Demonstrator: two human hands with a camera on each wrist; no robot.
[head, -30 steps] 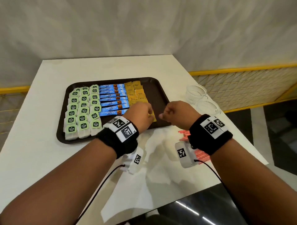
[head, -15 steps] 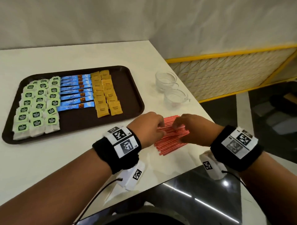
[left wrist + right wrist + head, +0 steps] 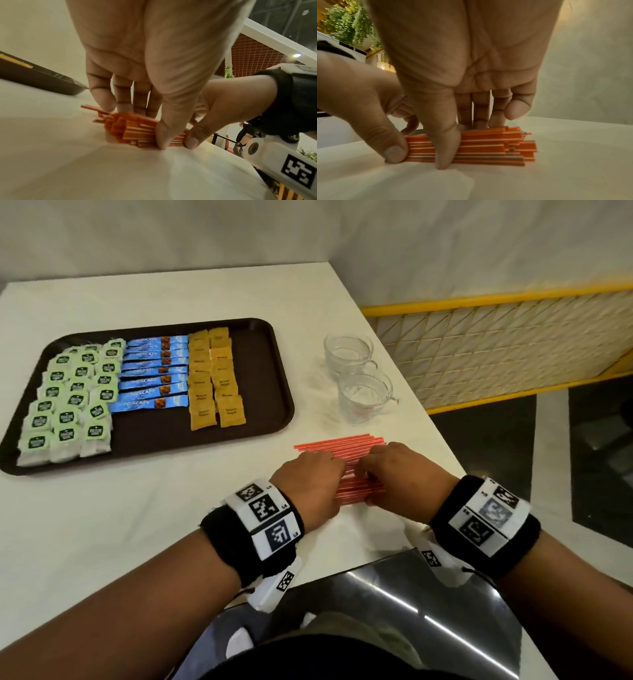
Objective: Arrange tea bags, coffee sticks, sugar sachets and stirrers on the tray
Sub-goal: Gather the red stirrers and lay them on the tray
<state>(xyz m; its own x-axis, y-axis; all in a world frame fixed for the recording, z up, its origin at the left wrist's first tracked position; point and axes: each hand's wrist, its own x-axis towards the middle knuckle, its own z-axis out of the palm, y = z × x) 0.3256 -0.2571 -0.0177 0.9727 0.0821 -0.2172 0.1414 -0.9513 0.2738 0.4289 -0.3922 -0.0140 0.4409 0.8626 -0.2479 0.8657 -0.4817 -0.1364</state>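
Note:
A pile of orange-red stirrers [image 3: 337, 448] [image 3: 130, 128] [image 3: 488, 147] lies on the white table right of the tray. My left hand [image 3: 308, 481] [image 3: 150, 125] grips its left part between thumb and fingers. My right hand [image 3: 397, 474] [image 3: 467, 143] grips its right part the same way, thumb in front, fingers behind. The brown tray [image 3: 267, 364] holds green-labelled tea bags [image 3: 68, 402] at the left, blue coffee sticks [image 3: 150, 374] in the middle and yellow sugar sachets [image 3: 215, 378] beside them. The tray's right strip is bare.
Two clear glass cups [image 3: 359, 378] stand on the table behind the stirrers, close to the right edge. The table's front edge runs just below my wrists. A yellow mesh railing [image 3: 496, 344] lies beyond the table at the right.
Both hands left the sugar sachets on the tray, moved right to the stirrer pile on the table and closed around it. The head view turned right.

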